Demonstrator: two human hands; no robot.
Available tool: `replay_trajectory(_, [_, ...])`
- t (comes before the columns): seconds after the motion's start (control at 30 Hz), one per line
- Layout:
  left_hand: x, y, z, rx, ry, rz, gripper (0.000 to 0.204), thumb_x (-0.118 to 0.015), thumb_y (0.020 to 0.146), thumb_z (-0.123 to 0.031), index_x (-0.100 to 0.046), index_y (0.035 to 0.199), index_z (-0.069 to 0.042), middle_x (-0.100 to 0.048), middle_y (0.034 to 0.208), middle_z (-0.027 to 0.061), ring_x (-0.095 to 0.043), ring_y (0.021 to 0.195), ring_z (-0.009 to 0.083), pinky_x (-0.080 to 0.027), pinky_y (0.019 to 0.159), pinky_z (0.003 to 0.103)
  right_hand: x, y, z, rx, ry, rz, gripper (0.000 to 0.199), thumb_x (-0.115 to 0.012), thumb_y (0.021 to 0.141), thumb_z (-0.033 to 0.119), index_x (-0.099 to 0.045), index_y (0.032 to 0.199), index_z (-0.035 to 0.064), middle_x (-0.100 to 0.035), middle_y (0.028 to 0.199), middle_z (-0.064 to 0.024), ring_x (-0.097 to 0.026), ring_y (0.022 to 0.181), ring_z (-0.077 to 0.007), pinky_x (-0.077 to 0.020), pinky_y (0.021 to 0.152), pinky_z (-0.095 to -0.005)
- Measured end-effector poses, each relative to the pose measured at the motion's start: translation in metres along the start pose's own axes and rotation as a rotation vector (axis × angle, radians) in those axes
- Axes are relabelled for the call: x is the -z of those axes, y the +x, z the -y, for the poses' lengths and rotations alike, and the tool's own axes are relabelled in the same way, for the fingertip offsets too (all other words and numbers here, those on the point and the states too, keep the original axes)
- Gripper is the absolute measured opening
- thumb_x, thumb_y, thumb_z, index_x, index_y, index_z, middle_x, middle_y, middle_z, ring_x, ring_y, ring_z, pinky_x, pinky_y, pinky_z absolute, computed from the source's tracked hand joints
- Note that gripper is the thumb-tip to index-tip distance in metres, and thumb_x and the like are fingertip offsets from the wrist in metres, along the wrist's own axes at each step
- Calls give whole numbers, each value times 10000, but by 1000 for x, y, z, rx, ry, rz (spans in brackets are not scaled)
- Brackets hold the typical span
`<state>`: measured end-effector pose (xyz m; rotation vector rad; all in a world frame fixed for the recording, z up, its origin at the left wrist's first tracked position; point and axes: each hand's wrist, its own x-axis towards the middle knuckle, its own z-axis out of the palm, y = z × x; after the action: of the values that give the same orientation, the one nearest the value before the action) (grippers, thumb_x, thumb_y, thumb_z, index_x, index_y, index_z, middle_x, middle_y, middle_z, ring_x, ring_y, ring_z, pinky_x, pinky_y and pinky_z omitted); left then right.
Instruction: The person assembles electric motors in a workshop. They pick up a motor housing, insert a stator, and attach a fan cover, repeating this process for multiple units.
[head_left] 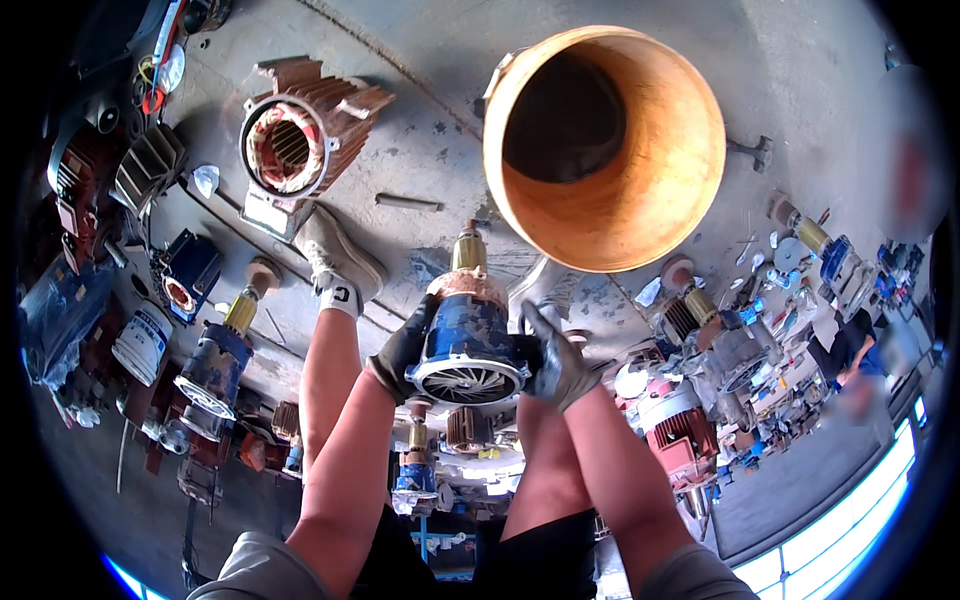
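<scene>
A blue motor (468,340) is held up in the middle of the view, between the person's knees and above the concrete floor (420,120). Its finned fan end faces the camera; its brass-coloured shaft end points away, toward a big orange-brown drum (640,190) that lies open-mouthed on the floor just beyond it. Both hands wear dark gloves and are clamped on the motor, one on each side: the left hand (402,348) grips its left flank, and the right hand (556,362) grips its right flank, fingers spread over the casing. A shoe (338,252) with a white sock rests on the floor left of the motor. Farther left lies a rusty stator housing (300,140) with copper windings showing. Another blue motor (215,365) lies at lower left, and a red motor (678,432) lies at lower right among many small parts.
</scene>
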<state>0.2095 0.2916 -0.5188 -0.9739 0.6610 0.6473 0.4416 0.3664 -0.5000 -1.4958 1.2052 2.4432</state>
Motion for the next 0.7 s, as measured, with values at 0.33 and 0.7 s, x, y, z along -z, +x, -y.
replay_trajectory(0.33, [6,-4,7,35,-378,75,805,-604,962,-668,-538,1457,-36,-670,1339,206,-693,1152,347,-535,1059,517,-36,65,17,24,-308,-76,710,-537,1008,641,-555,1392,44,-723,1166,-166,-754,938,-278,-643,869,-422])
replay_trajectory(0.7, [36,20,27,23,-430,282,825,-548,985,-660,-427,1564,-86,-568,1495,179,-615,1300,347,-460,1151,529,-69,59,16,-43,-633,-426,558,-451,1087,540,-458,1539,212,-688,1267,-138,-737,970,-234,-615,867,-411])
